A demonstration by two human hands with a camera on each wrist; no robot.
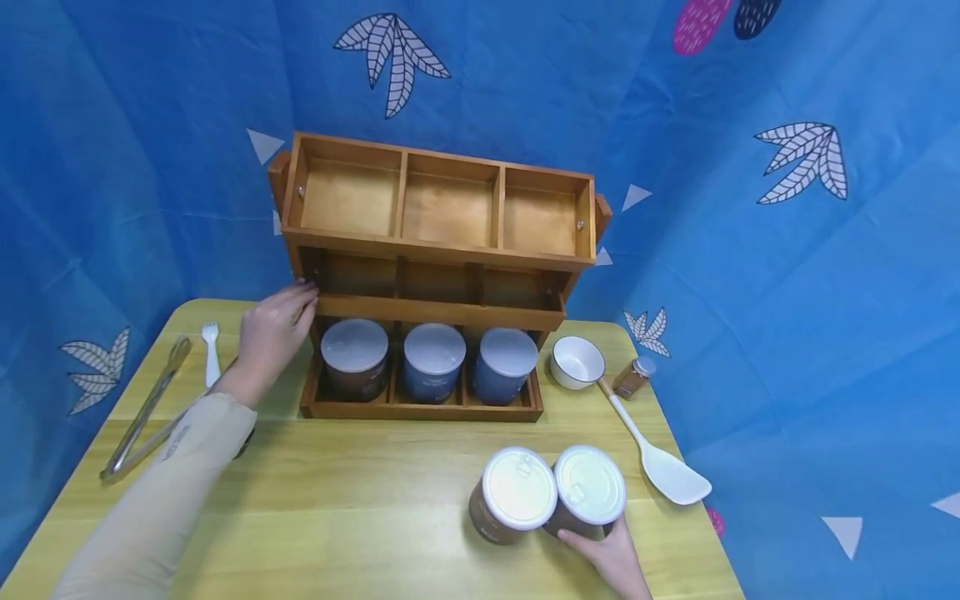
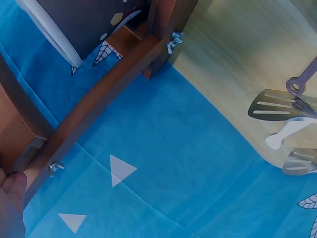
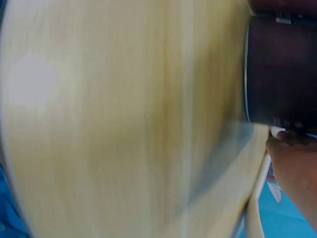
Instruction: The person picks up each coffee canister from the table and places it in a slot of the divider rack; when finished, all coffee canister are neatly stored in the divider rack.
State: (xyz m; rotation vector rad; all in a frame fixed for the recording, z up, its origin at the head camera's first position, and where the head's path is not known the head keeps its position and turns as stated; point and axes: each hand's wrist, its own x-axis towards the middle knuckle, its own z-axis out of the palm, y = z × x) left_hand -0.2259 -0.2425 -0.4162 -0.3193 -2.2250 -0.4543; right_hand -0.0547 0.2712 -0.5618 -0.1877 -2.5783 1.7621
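Note:
A three-tier wooden rack (image 1: 423,312) stands at the back of the table. My left hand (image 1: 277,329) grips its left side at the middle tier; in the left wrist view the fingertips (image 2: 17,188) lie against the wood frame. Near the front right, my right hand (image 1: 611,554) holds a dark canister with a white lid (image 1: 590,483), thumb on one side and fingers partly hidden behind it. A second dark lidded canister (image 1: 517,487) stands right beside it. On the rack's bottom tier sit a brown canister (image 1: 356,358) and two blue canisters (image 1: 435,362), one per compartment.
At left lie metal tongs (image 1: 146,408) and a white fork (image 1: 212,354), with slotted turners (image 2: 277,105) in the left wrist view. To the right are a white pot (image 1: 577,362), a small jar (image 1: 633,377) and a white spatula (image 1: 671,475). Blue cloth hangs behind the table.

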